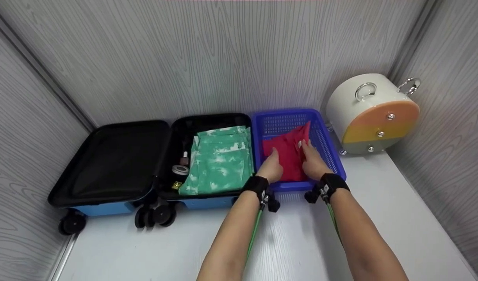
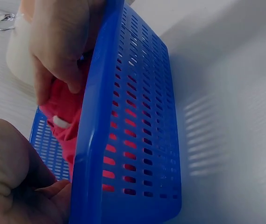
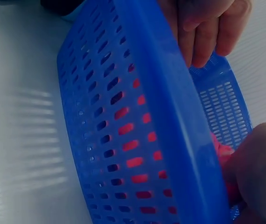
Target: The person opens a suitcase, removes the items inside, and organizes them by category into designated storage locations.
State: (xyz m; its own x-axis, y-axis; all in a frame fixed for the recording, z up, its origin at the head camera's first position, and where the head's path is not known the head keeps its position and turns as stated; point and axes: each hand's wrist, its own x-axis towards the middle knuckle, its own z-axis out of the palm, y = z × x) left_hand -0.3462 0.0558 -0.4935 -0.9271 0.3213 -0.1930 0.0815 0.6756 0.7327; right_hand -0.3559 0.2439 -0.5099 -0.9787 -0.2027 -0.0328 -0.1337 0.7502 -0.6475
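Note:
A piece of red folded cloth (image 1: 288,150) with a small white patch lies in a blue perforated plastic basket (image 1: 336,166). My right hand (image 1: 314,160) grips the cloth along its right side; in the left wrist view those fingers (image 2: 58,70) curl over the red fabric beside the white patch. Over the basket's front left part is my left hand (image 1: 272,167), thumb raised, next to the cloth. The right wrist view shows the left hand's fingers (image 3: 207,39) loosely extended above the basket, with no fabric visible between them.
Left of the basket, an open suitcase (image 1: 122,164) holds green-and-white patterned cloth (image 1: 219,160), a small bottle (image 1: 184,159), a round tin (image 1: 180,170) and a small yellow item (image 1: 177,185). A rounded white case (image 1: 373,117) with coloured front stands at right, near the wall.

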